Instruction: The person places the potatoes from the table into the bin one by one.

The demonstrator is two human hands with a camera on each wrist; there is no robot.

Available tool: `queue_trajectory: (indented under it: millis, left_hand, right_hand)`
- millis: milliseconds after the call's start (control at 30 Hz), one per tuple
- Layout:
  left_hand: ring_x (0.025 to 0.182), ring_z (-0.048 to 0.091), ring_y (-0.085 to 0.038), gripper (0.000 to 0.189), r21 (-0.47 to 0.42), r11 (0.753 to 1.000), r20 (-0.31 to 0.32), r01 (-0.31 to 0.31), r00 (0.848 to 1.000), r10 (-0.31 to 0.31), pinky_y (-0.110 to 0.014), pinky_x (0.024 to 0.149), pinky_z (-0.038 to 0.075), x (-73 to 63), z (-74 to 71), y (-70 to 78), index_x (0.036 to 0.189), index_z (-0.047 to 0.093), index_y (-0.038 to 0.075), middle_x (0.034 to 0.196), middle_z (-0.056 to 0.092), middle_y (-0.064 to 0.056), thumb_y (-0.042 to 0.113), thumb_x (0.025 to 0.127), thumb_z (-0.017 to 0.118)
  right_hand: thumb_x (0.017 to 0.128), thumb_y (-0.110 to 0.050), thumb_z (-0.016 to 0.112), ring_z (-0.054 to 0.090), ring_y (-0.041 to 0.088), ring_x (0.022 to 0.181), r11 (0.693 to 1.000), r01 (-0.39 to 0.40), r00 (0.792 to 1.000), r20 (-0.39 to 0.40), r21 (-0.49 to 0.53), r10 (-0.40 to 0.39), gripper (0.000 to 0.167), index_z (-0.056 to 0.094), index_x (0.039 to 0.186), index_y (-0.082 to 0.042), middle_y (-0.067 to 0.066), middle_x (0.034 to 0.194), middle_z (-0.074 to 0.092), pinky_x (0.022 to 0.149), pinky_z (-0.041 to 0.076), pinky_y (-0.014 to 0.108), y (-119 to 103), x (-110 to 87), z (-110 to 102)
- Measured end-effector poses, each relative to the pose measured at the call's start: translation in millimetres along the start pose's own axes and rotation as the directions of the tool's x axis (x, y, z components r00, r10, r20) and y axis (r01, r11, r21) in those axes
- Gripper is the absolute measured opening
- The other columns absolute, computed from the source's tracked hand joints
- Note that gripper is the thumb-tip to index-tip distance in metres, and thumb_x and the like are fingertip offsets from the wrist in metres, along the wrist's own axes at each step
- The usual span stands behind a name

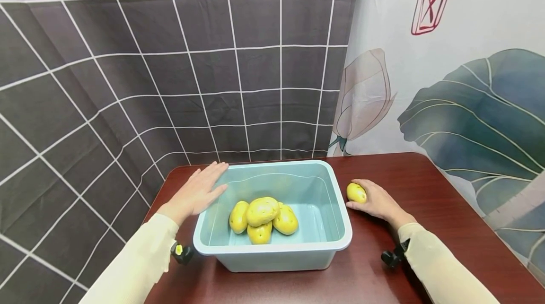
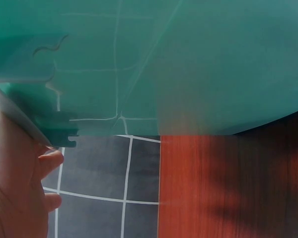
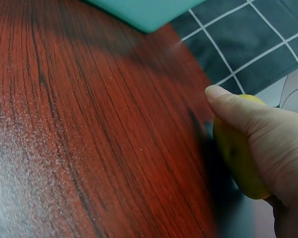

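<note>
A light blue plastic basin stands in the middle of the table, with several yellow potatoes bunched on its floor, one lying on top of the others. My left hand rests at the basin's left rim, its fingers straight and its thumb reaching over the edge. To the right of the basin, my right hand grips a single potato between thumb and fingers. The right wrist view shows that potato under the thumb; whether it touches the table I cannot tell.
Under everything is a dark red wood-grain table. A grey curtain with white grid lines hangs behind and to the left. A white cloth with lotus prints hangs at the right.
</note>
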State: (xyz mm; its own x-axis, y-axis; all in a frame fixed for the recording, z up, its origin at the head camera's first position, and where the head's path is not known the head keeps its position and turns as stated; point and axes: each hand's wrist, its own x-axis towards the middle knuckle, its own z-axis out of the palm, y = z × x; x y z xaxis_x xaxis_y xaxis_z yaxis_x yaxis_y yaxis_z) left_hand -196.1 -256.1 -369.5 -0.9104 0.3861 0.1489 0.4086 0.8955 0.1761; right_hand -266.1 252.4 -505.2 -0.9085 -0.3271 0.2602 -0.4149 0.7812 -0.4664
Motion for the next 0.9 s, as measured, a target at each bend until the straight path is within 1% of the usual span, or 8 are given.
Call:
queue_trajectory:
  millis: [133,300,633,767,900]
  left_hand:
    - [0.144,0.021,-0.032,0.061,-0.002,1.0,-0.004,-0.005,1.0,0.005,-0.061,0.112,0.016,0.3,-0.1,-0.5,0.151,0.033,0.011,0.154,0.032,-0.009,0.038,0.098,0.051]
    - [0.144,0.02,-0.032,0.061,-0.006,1.0,-0.004,-0.006,1.0,0.006,-0.061,0.112,0.016,0.2,-0.7,0.1,0.151,0.032,0.012,0.154,0.032,-0.009,0.038,0.098,0.05]
    - [0.144,0.02,-0.032,0.061,-0.01,1.0,-0.003,0.001,1.0,-0.001,-0.061,0.112,0.015,-0.2,-0.5,0.8,0.151,0.032,0.012,0.154,0.032,-0.01,0.036,0.098,0.051]
    - [0.144,0.02,-0.031,0.061,-0.011,1.0,-0.002,0.002,1.0,-0.002,-0.061,0.112,0.015,-0.3,-0.8,1.1,0.151,0.032,0.012,0.154,0.032,-0.009,0.036,0.098,0.051]
    - [0.144,0.021,-0.032,0.061,-0.015,1.0,-0.004,0.001,1.0,-0.001,-0.061,0.112,0.016,-0.8,-1.3,1.5,0.15,0.033,0.012,0.154,0.033,-0.01,0.036,0.098,0.052]
  right_hand:
    - [0.075,-0.049,0.078,0.054,0.032,0.104,1.0,-0.016,1.0,-0.018,0.009,0.016,0.076,0.053,0.13,-0.003,0.018,0.121,0.059,0.089,0.045,0.052,0.8,-0.7,1.4]
    - [0.078,-0.047,0.076,0.054,0.031,0.104,0.999,-0.036,0.999,-0.017,0.015,0.037,0.071,0.052,0.131,-0.006,0.016,0.122,0.058,0.088,0.045,0.051,2.2,-1.2,2.0]
    - [0.077,-0.048,0.077,0.054,0.029,0.102,0.998,-0.042,0.999,-0.027,0.038,0.043,0.07,0.053,0.131,-0.008,0.015,0.122,0.058,0.086,0.045,0.049,4.6,-1.6,2.3]
    - [0.077,-0.046,0.078,0.054,0.029,0.102,0.998,-0.037,0.998,-0.049,0.043,0.039,0.07,0.053,0.131,-0.008,0.015,0.122,0.058,0.085,0.045,0.049,4.0,-1.3,0.5]
    - [0.076,-0.044,0.079,0.054,0.028,0.098,0.998,-0.034,0.996,-0.079,0.044,0.037,0.068,0.054,0.129,-0.009,0.013,0.119,0.06,0.081,0.046,0.046,-1.1,-0.6,-4.0]
